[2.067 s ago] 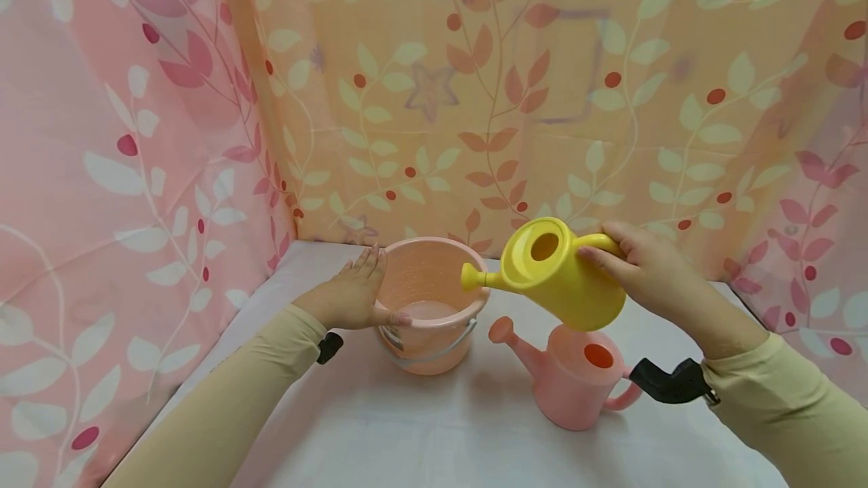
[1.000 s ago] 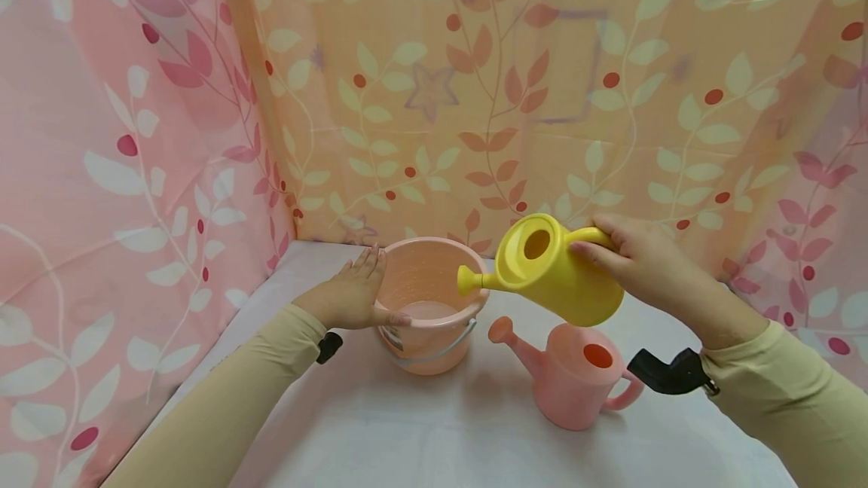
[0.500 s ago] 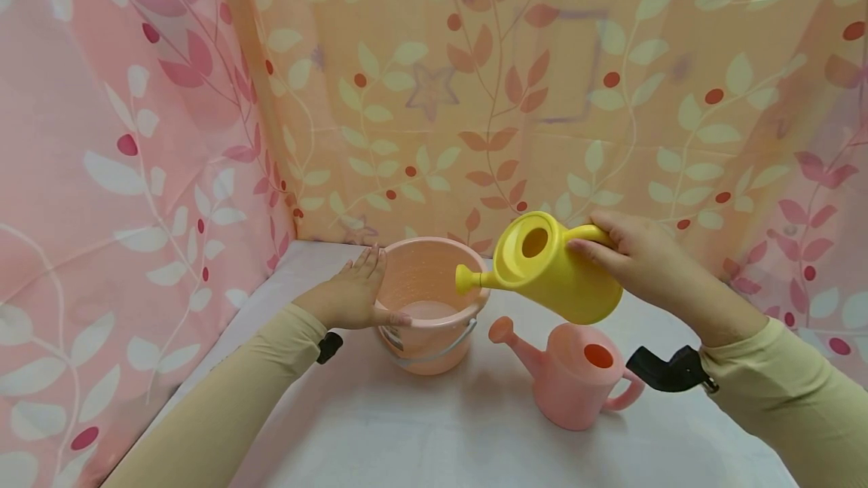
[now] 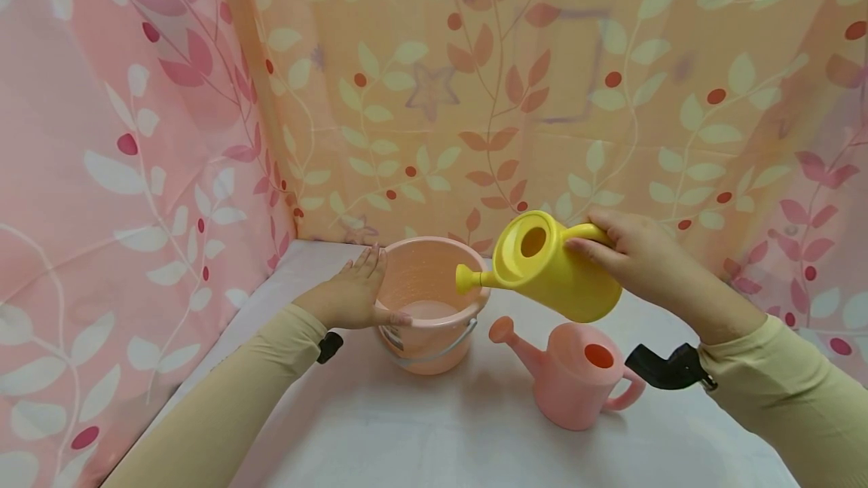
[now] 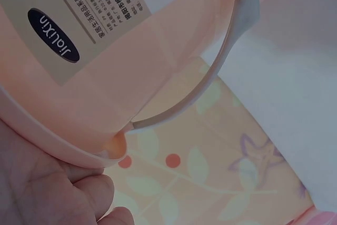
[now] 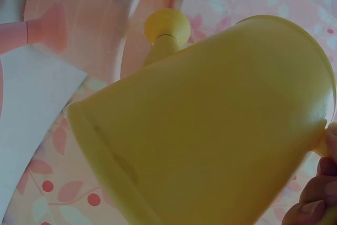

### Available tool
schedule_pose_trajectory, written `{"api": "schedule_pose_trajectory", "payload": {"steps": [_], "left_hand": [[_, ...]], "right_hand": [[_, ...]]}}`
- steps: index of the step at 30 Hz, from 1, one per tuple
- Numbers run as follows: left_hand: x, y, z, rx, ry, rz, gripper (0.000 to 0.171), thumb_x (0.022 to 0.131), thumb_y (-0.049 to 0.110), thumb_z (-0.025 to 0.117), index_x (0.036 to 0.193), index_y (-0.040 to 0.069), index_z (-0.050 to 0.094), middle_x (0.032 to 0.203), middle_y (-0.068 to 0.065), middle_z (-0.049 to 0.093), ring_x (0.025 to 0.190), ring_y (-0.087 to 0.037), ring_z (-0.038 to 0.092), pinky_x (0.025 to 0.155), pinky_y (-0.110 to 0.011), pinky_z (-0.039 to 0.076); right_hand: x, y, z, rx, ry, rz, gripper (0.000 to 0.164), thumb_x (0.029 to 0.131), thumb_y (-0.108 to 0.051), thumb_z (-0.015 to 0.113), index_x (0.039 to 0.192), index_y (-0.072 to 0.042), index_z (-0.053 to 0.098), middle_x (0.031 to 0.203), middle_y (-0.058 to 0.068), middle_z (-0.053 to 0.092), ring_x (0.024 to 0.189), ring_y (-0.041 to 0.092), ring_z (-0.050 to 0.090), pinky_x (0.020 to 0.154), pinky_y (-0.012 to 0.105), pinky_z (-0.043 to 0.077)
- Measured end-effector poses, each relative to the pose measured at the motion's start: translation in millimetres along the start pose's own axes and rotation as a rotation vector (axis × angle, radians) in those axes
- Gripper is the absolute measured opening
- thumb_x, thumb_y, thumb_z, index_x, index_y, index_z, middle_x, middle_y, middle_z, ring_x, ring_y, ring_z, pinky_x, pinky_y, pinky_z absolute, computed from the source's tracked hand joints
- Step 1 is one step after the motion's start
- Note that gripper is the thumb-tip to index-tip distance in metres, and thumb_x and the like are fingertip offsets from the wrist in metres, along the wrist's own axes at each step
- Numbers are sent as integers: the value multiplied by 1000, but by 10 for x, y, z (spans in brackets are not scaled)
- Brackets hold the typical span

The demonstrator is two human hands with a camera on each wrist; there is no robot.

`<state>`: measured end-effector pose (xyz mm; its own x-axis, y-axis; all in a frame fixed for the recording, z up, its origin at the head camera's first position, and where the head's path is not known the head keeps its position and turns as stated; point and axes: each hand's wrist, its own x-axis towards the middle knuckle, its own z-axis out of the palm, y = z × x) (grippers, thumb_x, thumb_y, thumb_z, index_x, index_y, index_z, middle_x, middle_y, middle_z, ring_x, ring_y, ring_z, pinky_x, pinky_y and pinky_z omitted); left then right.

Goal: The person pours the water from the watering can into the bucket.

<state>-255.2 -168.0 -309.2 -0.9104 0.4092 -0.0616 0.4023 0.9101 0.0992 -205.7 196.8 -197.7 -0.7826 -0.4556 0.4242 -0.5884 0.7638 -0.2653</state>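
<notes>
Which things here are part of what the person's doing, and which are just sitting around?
Seemingly in use:
yellow watering can, held tilted by the right hand
peach bucket, with the left hand resting on it

Apparently just there:
pink watering can, touched by neither hand
patterned fabric behind

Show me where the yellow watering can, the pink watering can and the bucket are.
Yellow watering can (image 4: 575, 279), head view: on the side of its body.
Pink watering can (image 4: 573, 382), head view: on its body, below the opening.
Bucket (image 4: 441, 341), head view: on its outer wall, below the rim.
</notes>
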Motion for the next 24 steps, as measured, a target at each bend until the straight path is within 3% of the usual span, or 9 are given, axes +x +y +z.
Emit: {"api": "schedule_pose_trajectory", "payload": {"steps": [24], "left_hand": [[-25,21,-34,-8,-3,11,125,67,84,40,143,-7,2,149,-25,-3,138,-35,-3,108,-52,11]], "right_hand": [[48,-12,5,14,1,-16,21,86,-31,63,76,-14,55,63,-3,46,61,15,45,52,24,38]]}}
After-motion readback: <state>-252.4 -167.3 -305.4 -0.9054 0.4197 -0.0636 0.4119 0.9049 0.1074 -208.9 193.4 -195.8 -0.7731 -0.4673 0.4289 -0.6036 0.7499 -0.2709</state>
